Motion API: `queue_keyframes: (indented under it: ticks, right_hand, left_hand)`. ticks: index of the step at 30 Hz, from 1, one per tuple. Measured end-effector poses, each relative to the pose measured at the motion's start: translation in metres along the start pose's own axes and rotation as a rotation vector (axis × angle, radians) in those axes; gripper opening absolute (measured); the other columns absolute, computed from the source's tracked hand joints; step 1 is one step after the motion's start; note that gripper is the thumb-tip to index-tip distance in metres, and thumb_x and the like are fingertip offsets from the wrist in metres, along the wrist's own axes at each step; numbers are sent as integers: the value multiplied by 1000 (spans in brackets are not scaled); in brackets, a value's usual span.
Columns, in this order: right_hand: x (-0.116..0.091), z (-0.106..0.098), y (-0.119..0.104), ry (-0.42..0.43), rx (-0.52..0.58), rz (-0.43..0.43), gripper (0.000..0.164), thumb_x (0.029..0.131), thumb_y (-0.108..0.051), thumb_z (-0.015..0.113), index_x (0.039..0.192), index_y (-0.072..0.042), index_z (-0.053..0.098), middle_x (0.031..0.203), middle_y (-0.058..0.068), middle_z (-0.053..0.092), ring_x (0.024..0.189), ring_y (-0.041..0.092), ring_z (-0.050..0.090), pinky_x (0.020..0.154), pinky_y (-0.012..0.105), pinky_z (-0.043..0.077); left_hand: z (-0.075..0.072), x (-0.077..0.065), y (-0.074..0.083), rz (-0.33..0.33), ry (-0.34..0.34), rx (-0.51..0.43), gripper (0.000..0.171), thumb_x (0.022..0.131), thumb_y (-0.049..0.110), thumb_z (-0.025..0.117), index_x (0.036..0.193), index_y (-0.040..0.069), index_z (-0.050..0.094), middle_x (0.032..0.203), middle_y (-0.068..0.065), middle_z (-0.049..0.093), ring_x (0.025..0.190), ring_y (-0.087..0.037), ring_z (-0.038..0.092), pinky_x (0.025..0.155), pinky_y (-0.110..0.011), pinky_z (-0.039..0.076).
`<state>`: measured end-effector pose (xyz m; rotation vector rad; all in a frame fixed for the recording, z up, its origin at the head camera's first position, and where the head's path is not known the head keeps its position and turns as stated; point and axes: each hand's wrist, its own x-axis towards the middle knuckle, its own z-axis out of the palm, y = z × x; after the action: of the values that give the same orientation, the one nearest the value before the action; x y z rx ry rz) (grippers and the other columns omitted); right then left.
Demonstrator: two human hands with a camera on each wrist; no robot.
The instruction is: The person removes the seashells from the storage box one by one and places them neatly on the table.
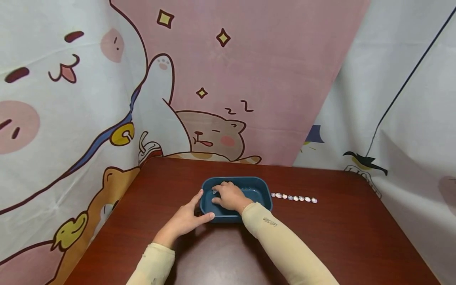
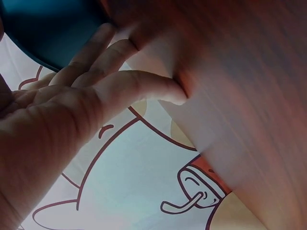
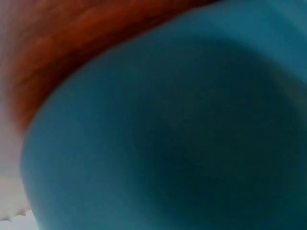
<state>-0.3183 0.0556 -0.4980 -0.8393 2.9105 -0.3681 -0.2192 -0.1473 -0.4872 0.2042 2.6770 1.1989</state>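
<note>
A dark blue rectangular plastic tub (image 1: 251, 181) stands on the table in the head view. My left hand (image 1: 186, 217) is at its left end, thumb and fingers spread, fingertips right at the rim. In the left wrist view the fingers (image 2: 136, 85) stretch out beside the tub (image 2: 48, 28). My right hand (image 1: 230, 196) reaches down inside the tub, with its fingertips at a small pale shell (image 1: 214, 191) near the left wall and the thumb apart from it. The tub's blue wall (image 3: 86, 148) fills most of the right wrist view, where the right hand's fingers are hidden.
Right of the tub, several small white and greyish shells (image 1: 295, 198) lie in a row on the reddish-brown wooden table (image 1: 338, 225). Behind the table and along its sides hangs cloth (image 1: 278, 79) printed with cartoon animals.
</note>
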Motion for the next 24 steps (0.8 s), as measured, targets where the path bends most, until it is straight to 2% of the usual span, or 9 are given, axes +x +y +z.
queue_keyframes:
  ticks: [6, 16, 19, 24]
  right_hand:
    - [-2, 6, -4, 12, -130, -32, 49, 105, -45, 67, 149, -23, 65, 141, 9, 65, 126, 28, 61, 111, 50, 52]
    - [-4, 10, -4, 28, -99, -37, 47, 105, -43, 68, 147, -20, 67, 140, 9, 65, 124, 27, 61, 110, 48, 53]
    - [-3, 11, -2, 73, -106, -56, 41, 103, -38, 72, 138, -17, 75, 133, 8, 68, 117, 25, 62, 106, 44, 55]
    - [-2, 11, -1, 142, -98, -90, 19, 102, -23, 75, 114, -13, 85, 112, 3, 76, 106, 20, 70, 99, 38, 60]
  left_hand:
    - [0, 0, -1, 6, 1, 2, 104, 94, 60, 76, 173, 21, 21, 162, -20, 53, 149, -41, 53, 118, -66, 44]
    - [0, -3, -1, -3, -1, -5, 104, 94, 59, 76, 173, 20, 21, 161, -21, 53, 148, -41, 53, 118, -66, 44]
    - [0, -2, 0, -5, -2, -7, 104, 94, 58, 77, 173, 20, 21, 161, -20, 54, 148, -41, 54, 118, -66, 44]
    - [1, -2, 1, -1, 0, -8, 104, 93, 57, 77, 173, 20, 22, 160, -20, 55, 147, -40, 55, 117, -66, 45]
